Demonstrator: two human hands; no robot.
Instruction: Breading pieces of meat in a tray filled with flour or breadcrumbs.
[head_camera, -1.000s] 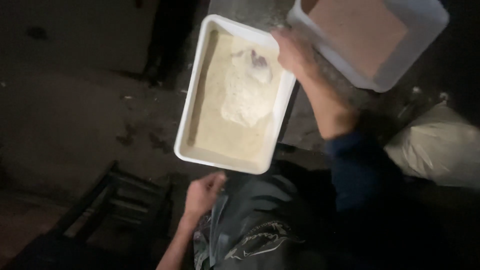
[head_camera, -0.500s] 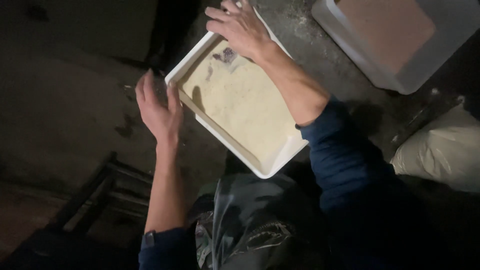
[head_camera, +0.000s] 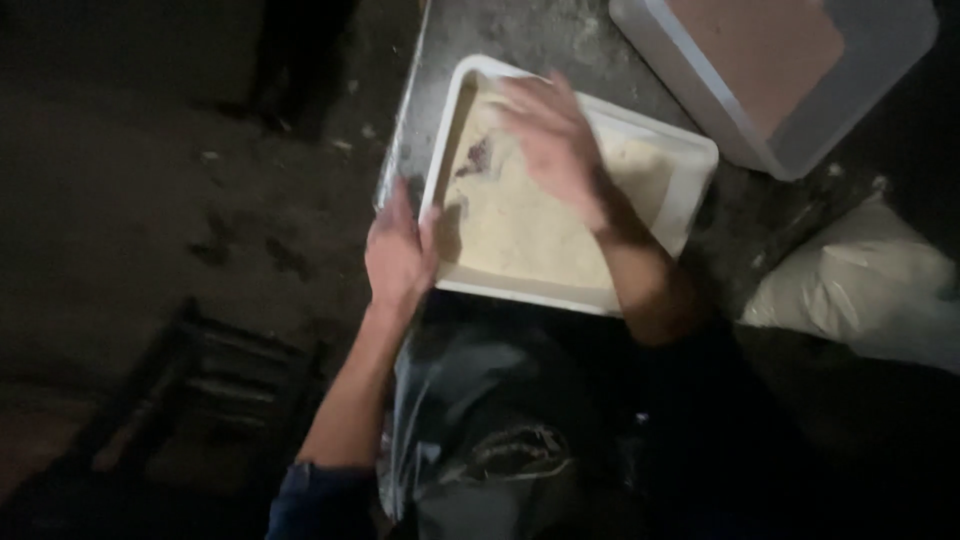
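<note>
Right hand blurred over tray

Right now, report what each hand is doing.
Left hand: open, gripping the near-left edge of the white tray.
Right hand: open and blurred over the pale flour, holding nothing visible.

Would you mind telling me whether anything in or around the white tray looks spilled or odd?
One thing: a dark patch breaks the pale powder in the white tray, near its far-left corner. The left hand grips the near-left rim; the right hand hovers blurred above. No spill shows.
</note>
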